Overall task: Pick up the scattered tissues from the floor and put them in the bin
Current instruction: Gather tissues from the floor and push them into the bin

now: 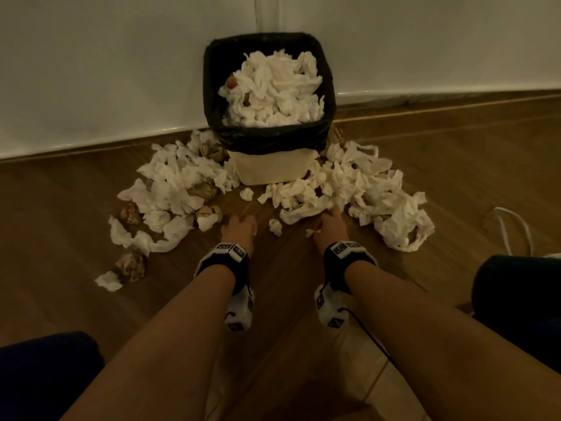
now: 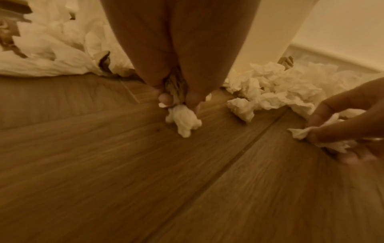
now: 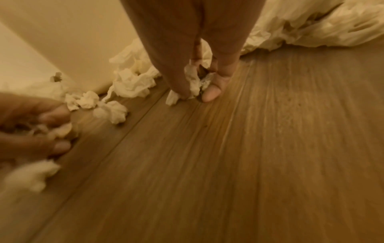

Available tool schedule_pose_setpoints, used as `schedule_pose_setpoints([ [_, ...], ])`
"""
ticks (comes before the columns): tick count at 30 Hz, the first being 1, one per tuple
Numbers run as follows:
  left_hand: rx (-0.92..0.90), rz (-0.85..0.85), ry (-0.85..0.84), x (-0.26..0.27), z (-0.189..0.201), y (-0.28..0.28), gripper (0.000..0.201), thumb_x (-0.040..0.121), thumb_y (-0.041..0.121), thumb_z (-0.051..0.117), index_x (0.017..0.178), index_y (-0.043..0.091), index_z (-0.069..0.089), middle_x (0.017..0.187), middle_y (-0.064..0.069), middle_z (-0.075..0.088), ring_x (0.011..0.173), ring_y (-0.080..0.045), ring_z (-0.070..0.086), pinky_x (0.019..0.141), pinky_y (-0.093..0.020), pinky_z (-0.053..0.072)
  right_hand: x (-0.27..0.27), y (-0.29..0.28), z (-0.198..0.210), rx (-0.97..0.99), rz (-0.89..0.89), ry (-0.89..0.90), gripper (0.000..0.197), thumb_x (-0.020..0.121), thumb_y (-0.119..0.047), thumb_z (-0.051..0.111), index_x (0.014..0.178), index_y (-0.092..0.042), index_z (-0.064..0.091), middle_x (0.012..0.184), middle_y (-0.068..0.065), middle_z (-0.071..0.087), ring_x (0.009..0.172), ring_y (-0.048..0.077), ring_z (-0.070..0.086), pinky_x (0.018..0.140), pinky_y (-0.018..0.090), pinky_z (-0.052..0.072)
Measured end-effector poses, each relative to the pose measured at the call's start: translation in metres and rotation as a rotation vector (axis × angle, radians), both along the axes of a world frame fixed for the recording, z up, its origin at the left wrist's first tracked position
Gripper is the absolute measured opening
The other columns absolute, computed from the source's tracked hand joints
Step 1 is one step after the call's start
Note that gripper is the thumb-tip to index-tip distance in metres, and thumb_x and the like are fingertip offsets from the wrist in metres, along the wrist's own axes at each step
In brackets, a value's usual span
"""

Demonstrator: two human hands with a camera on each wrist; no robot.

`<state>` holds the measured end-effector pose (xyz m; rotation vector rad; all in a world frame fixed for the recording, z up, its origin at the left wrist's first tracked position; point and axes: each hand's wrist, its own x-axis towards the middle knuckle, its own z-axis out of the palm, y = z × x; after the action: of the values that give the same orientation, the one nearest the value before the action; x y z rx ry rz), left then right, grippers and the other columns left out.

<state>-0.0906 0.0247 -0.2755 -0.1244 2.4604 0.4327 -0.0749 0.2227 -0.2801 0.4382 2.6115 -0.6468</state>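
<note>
The bin [image 1: 329, 86], cream with a black liner, stands by the wall and is heaped with white tissues [image 1: 279, 86]. More tissues lie in a left pile [image 1: 173, 183] and a right pile [image 1: 364, 183] on the wooden floor. My left hand [image 1: 239, 226] hovers low in front of the bin; its fingers [image 2: 165, 98] pinch a crumpled wad [image 2: 176, 85], with a white tissue ball [image 2: 182, 121] at their tips. My right hand [image 1: 331, 221] grips tissue scraps [image 3: 194, 82] between thumb and fingers, at the near edge of the right pile.
Brown crumpled paper balls [image 1: 130, 264] lie among the left tissues. A small loose tissue ball [image 1: 275, 227] sits between my hands. A white cable [image 1: 516, 229] loops on the floor at the right. My dark-clothed knees [image 1: 516, 293] flank the bare floor before me.
</note>
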Motion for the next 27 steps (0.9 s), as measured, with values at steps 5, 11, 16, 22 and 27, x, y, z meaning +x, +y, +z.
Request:
schedule_pose_setpoints([
  [5,0.090,0.092,0.062,0.008,-0.007,-0.010,0.061,0.081,-0.008,0.052,0.124,0.033,0.041,0.139,-0.014,0.029,0.120,-0.043,0.041,0.090,-0.045,0.045,-0.006,0.004,-0.005,-0.063,-0.081,0.015,0.023,0.088,-0.002,0.053,0.111,-0.004,0.055,0.136,0.013,0.037,0.114,0.035,0.049,0.095,0.038,0.042],
  [11,0.204,0.105,0.120,0.020,-0.002,-0.006,0.073,0.065,0.014,0.083,0.120,0.034,0.040,0.127,-0.011,0.031,0.111,-0.035,0.047,0.092,-0.042,0.047,0.011,0.004,-0.014,0.014,-0.024,-0.050,0.021,0.093,-0.006,0.045,0.111,-0.001,0.056,0.142,0.014,0.034,0.122,0.037,0.042,0.099,0.040,0.037],
  [16,0.223,0.209,0.216,0.009,0.009,-0.008,0.048,0.088,0.002,0.047,0.130,0.023,0.036,0.130,-0.019,0.039,0.106,-0.040,0.051,0.081,-0.040,0.046,0.016,0.006,-0.012,-0.054,-0.148,0.018,0.028,0.095,-0.004,0.038,0.115,0.003,0.056,0.142,0.016,0.038,0.123,0.034,0.044,0.099,0.036,0.038],
  [22,0.187,0.222,0.202,0.006,0.009,-0.026,0.037,0.090,0.002,0.044,0.126,0.011,0.044,0.120,-0.022,0.052,0.105,-0.039,0.055,0.086,-0.046,0.051,0.012,0.010,-0.003,-0.153,-0.348,-0.017,0.029,0.087,-0.004,0.043,0.060,-0.014,0.045,0.078,0.010,0.054,0.074,0.025,0.050,0.054,0.023,0.034],
  [27,0.206,0.355,0.225,0.005,0.008,-0.028,0.038,0.091,0.000,0.044,0.127,0.012,0.046,0.124,-0.022,0.050,0.106,-0.041,0.054,0.087,-0.049,0.051,0.008,0.000,0.005,-0.249,-0.433,-0.160,0.028,0.092,-0.015,0.043,0.107,0.000,0.061,0.100,0.015,0.057,0.102,0.033,0.057,0.077,0.033,0.045],
])
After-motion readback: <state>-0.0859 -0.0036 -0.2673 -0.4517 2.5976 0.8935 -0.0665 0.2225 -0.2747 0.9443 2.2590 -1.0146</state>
